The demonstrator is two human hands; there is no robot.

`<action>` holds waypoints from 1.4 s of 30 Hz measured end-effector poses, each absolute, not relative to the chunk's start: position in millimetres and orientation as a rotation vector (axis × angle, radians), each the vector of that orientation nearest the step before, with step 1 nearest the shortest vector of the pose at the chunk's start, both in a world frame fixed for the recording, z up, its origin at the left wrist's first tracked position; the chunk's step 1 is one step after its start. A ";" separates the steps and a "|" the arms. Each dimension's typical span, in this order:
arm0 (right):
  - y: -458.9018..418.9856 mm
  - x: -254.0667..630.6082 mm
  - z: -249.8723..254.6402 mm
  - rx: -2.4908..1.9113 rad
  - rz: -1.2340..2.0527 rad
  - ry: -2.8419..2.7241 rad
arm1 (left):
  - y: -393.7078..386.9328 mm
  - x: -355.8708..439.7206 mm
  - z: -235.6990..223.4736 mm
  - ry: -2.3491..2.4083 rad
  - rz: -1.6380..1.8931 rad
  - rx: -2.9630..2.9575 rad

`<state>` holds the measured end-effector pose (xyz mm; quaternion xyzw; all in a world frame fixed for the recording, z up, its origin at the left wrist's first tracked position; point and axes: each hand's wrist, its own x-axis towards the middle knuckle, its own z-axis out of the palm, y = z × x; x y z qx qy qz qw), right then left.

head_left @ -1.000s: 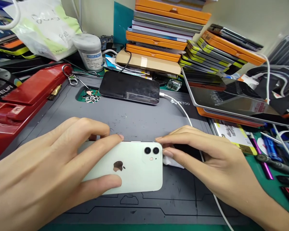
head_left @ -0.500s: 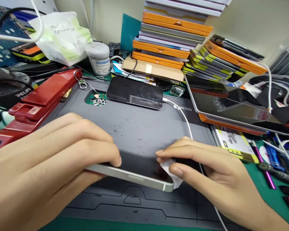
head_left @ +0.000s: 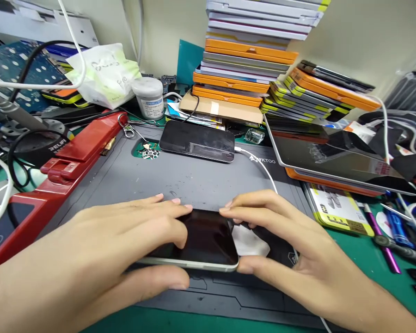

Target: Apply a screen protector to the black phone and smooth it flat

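Observation:
A pale green phone point(head_left: 204, 240) lies screen up on the grey work mat point(head_left: 201, 178), near its front edge. My left hand point(head_left: 125, 245) covers the phone's left part, fingers over the dark screen and thumb along the near edge. My right hand point(head_left: 284, 245) grips the phone's right end, one finger at the far corner and the thumb at the near corner. A small white cloth point(head_left: 251, 241) lies on the mat under my right hand, beside the phone.
A second dark phone point(head_left: 197, 141) lies at the mat's far edge with a white cable point(head_left: 263, 169) plugged in. A red tool case point(head_left: 72, 152) is at left, a jar point(head_left: 149, 98) behind it. Stacked boxes point(head_left: 249, 60) and a tablet point(head_left: 333, 157) stand at right, tools point(head_left: 391, 240) on the green mat.
The phone has been turned over from back up, through an edge-on tilt, to screen up on the mat. Both hands stayed on it.

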<state>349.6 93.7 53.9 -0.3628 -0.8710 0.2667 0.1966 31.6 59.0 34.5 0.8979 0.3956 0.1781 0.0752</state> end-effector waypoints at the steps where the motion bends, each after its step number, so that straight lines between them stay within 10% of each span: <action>1: 93.0 350.1 54.0 -1.028 0.749 -2.492 | 58.8 33.0 33.1 1.133 0.487 2.734; 35: 117.7 378.0 48.8 -1.120 0.466 -2.621 | 73.6 43.6 34.8 1.317 0.403 2.806; 42: 111.9 361.4 45.5 -0.727 -0.049 -2.591 | 81.1 25.1 45.5 1.245 0.296 2.843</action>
